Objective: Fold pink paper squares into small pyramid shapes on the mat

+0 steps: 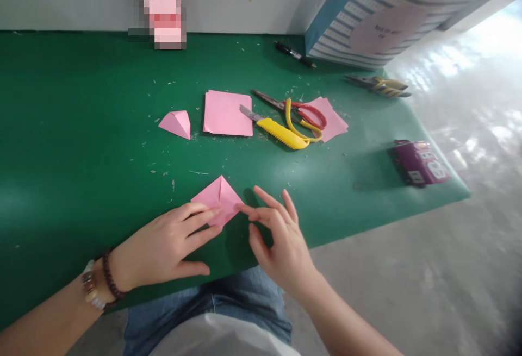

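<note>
A pink paper (222, 195) folded into a diamond, with a crease running down from its top corner, lies flat near the table's front edge. My left hand (171, 242) rests with spread fingers on its lower left side. At its right corner, the index finger of my right hand (279, 236) touches the paper, the other fingers apart. Beyond it are a small folded pink piece (178, 124) and a stack of square pink papers (226, 114). A yellow utility knife (281, 132) lies with its blade over the stack, beside scissors (312, 114) with red and yellow handles.
More pink paper (332, 119) lies under the scissors. A black pen (296, 54), pliers (383, 85) and a purple box (422, 163) are at the right of the green table (81, 144). A striped box (367, 13) stands behind. Small paper scraps are scattered about.
</note>
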Action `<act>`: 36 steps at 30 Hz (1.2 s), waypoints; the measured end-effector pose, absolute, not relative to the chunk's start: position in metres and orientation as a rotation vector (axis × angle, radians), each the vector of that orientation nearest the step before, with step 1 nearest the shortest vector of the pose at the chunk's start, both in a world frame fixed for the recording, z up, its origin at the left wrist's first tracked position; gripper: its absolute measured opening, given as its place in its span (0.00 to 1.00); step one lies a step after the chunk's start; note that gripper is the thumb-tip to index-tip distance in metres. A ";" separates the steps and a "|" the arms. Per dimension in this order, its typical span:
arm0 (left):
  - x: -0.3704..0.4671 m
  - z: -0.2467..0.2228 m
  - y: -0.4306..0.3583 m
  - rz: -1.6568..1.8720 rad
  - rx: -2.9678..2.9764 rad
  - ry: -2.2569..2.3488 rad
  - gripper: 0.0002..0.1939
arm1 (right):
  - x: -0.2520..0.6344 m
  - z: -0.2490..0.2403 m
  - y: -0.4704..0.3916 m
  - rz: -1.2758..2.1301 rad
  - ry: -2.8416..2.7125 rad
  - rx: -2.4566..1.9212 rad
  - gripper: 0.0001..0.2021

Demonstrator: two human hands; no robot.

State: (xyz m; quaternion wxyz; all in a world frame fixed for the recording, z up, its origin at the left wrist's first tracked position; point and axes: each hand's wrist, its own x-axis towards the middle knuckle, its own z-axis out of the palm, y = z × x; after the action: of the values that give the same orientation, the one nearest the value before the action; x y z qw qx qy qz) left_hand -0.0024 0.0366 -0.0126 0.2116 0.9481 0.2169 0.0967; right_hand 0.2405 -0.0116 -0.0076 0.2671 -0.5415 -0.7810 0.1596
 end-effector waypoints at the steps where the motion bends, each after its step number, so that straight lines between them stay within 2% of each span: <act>1: -0.002 -0.013 0.036 0.273 2.646 0.596 0.29 | 0.241 -0.007 -0.008 0.416 -2.100 -1.458 0.14; 11: -0.004 -0.014 0.035 0.364 2.741 0.530 0.30 | 0.238 -0.005 0.017 0.511 -2.295 -1.214 0.16; 16: -0.005 -0.012 0.035 0.478 2.763 0.549 0.24 | 0.244 -0.004 0.020 0.466 -2.288 -1.201 0.14; 21: -0.008 -0.009 0.032 0.663 2.654 0.806 0.15 | 0.240 0.001 0.031 0.418 -2.295 -1.236 0.21; 26: -0.010 0.001 0.034 0.622 2.495 0.790 0.17 | 0.233 -0.002 0.043 0.611 -2.232 -1.152 0.14; 29: -0.006 0.007 0.037 0.694 2.318 0.849 0.23 | 0.236 -0.003 0.050 0.784 -2.063 -1.113 0.13; 31: 0.002 0.010 0.041 0.798 2.092 1.098 0.23 | 0.240 -0.002 0.055 0.909 -1.952 -1.080 0.11; 32: 0.007 0.011 0.044 0.795 1.950 1.161 0.27 | 0.242 -0.002 0.057 0.983 -1.891 -1.064 0.10; 34: 0.018 0.011 0.050 0.746 1.599 1.121 0.34 | 0.243 -0.002 0.061 1.144 -1.758 -1.030 0.09; 36: 0.027 0.010 0.055 0.666 1.284 1.018 0.34 | 0.244 -0.002 0.062 1.248 -1.656 -1.016 0.08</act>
State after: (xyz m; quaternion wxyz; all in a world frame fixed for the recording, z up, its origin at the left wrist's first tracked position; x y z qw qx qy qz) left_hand 0.0275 0.0552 0.0104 0.6337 0.5616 0.4453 0.2912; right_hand 0.2436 0.0621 -0.0024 0.4042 -0.4025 -0.6559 0.4943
